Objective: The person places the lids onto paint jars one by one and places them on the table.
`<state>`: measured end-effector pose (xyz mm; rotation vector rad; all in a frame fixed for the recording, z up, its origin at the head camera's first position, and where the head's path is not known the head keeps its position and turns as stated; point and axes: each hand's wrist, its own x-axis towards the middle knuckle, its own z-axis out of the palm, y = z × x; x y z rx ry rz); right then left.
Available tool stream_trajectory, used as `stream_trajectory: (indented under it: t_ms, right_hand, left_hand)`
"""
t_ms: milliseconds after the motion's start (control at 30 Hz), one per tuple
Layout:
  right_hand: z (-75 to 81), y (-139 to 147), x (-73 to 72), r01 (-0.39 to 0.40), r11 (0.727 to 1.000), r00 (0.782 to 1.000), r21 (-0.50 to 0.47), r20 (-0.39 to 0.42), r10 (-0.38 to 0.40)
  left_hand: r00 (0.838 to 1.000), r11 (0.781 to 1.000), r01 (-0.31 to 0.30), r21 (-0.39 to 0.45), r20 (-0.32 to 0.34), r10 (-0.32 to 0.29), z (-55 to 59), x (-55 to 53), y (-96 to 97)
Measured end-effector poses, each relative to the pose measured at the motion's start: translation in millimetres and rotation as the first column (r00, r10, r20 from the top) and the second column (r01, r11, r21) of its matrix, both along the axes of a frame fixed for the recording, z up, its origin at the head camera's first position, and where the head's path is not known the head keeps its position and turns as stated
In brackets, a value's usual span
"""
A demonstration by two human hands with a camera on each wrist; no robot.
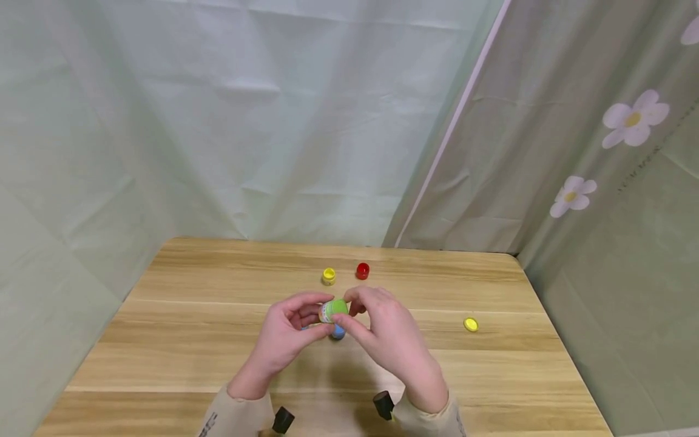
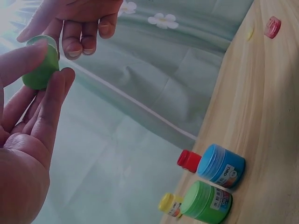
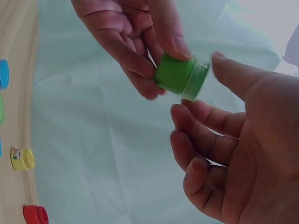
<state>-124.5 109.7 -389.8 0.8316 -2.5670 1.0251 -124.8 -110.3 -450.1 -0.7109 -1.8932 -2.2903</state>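
My left hand [image 1: 286, 325] pinches a small green paint jar [image 3: 174, 74] by its body between thumb and fingers, tilted above the table. The jar's ribbed green lid [image 3: 196, 81] points toward my right hand [image 1: 390, 331]. Around that lid the right fingers are loosely curved; in the right wrist view a small gap separates the thumb from it, and the index fingertip is right at its lower edge. Below the hands stand a larger blue jar [image 2: 222, 165] and a larger green jar [image 2: 208, 203], mostly hidden by the hands in the head view.
Farther back on the wooden table [image 1: 218, 273] are a small lidless yellow jar [image 1: 328, 277] and a small lidless red jar [image 1: 363, 271]. A yellow lid [image 1: 471, 325] lies off to the right. A red lid [image 2: 272, 28] shows in the left wrist view. Curtains [image 1: 306, 121] surround the table.
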Motion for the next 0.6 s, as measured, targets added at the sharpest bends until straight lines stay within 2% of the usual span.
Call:
stream_trajectory:
  t_ms: [167,400,500,600]
  right_hand:
    - [3.6,5.1,0.2,0.039,0.995,0.999,-0.091,-0.001,-0.039]
    - [8.8,20.8,-1.8,0.088,0.976,0.996,-0.200,0.002,-0.090]
    - [10.1,26.1,-2.3,0.101,0.969,0.995,-0.224,0.015,-0.100]
    - [10.9,31.4,-2.8,0.114,0.964,0.993,-0.241,0.016,-0.113]
  left_hand:
    - [0.999,0.999,-0.037,0.005,0.010,0.037,2.8,0.2,-5.4]
    - [0.994,0.994,-0.107,0.017,0.023,0.106,6.8,-4.9,-23.1]
    - [0.980,0.981,-0.188,-0.044,0.050,0.190,8.3,-6.7,-32.1]
    - [0.955,0.950,-0.277,-0.140,0.065,0.288,8.6,-7.7,-41.2]
